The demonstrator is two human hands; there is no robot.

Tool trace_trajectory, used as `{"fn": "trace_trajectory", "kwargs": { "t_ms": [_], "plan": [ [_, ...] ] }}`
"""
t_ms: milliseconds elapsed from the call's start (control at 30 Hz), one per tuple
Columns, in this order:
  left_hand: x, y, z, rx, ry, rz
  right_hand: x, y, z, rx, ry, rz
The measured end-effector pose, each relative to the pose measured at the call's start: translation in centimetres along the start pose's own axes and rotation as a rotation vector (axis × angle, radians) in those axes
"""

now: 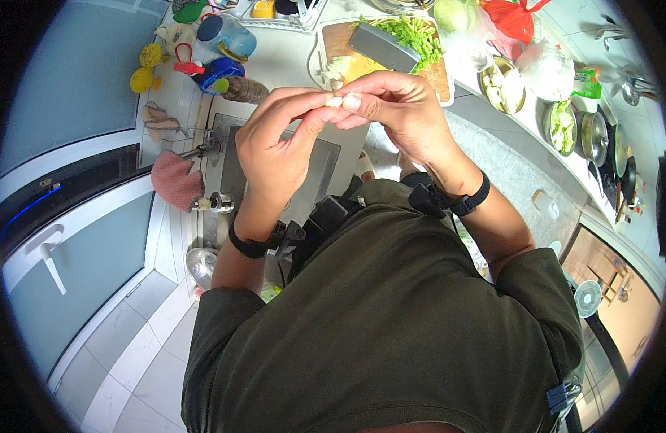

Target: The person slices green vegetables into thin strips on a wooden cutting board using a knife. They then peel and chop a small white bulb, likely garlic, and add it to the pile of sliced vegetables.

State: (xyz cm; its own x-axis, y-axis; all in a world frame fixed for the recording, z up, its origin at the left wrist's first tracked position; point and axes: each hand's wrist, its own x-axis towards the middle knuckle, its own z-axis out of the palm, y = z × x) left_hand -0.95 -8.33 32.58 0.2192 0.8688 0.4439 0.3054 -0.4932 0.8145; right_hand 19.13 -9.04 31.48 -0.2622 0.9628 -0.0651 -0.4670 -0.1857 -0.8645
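My left hand (pixel 281 138) and my right hand (pixel 406 111) meet above the near edge of the counter. Between their thumbs and fingertips they pinch a small pale piece (pixel 334 101), which looks like a garlic clove. Just beyond the fingers lies a cutting board (pixel 446 81) with a wood-coloured face. On it a cleaver (pixel 384 46) with a broad dark blade rests against chopped green stalks (pixel 411 35). Some pale shreds (pixel 338 67) lie on the board's left part, close to my fingertips. My hands hide part of the board's near edge.
A sink (pixel 324 157) lies beneath my hands, with a faucet (pixel 208 147) and a pink cloth (pixel 176 181) at its left. Bottles stand beyond it, including a brown one (pixel 246 89). Along the right counter are a bowl of white pieces (pixel 503 86), a bowl of greens (pixel 560 127) and a lidded pot (pixel 592 138).
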Motion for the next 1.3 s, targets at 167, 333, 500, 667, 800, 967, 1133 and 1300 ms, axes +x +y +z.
{"fn": "trace_trajectory", "kwargs": {
  "t_ms": [167, 333, 500, 667, 800, 967, 1133, 1300],
  "plan": [
    [-0.3, -0.7, -0.3, -0.104, -0.020, -0.119, 0.2, 0.7, -0.3, -0.026, -0.025, 0.012],
    [-0.6, -1.3, -0.5, -0.205, -0.010, -0.205, 0.7, 0.7, 0.1, 0.028, -0.021, 0.072],
    [-0.9, -1.8, -1.1, -0.197, -0.003, -0.254, 1.4, 1.5, -0.4, 0.182, -0.059, 0.182],
    [-1.7, -2.3, -1.6, -0.150, 0.061, -0.243, 2.2, 1.4, 0.7, 0.201, -0.050, 0.292],
    [-2.1, -1.9, -1.8, 0.047, 0.149, -0.149, 2.4, 1.6, 2.4, 0.206, -0.005, 0.356],
    [-3.0, -2.2, -1.9, 0.089, 0.216, -0.094, 2.5, 1.8, 3.8, 0.279, -0.006, 0.398],
    [-3.3, -1.8, -2.1, 0.037, 0.185, -0.084, 2.7, 1.4, 4.4, 0.210, 0.008, 0.418],
    [-3.6, -1.7, -1.8, -0.152, 0.165, -0.184, 2.7, 0.8, 4.4, 0.177, 0.007, 0.445]
  ]
}}
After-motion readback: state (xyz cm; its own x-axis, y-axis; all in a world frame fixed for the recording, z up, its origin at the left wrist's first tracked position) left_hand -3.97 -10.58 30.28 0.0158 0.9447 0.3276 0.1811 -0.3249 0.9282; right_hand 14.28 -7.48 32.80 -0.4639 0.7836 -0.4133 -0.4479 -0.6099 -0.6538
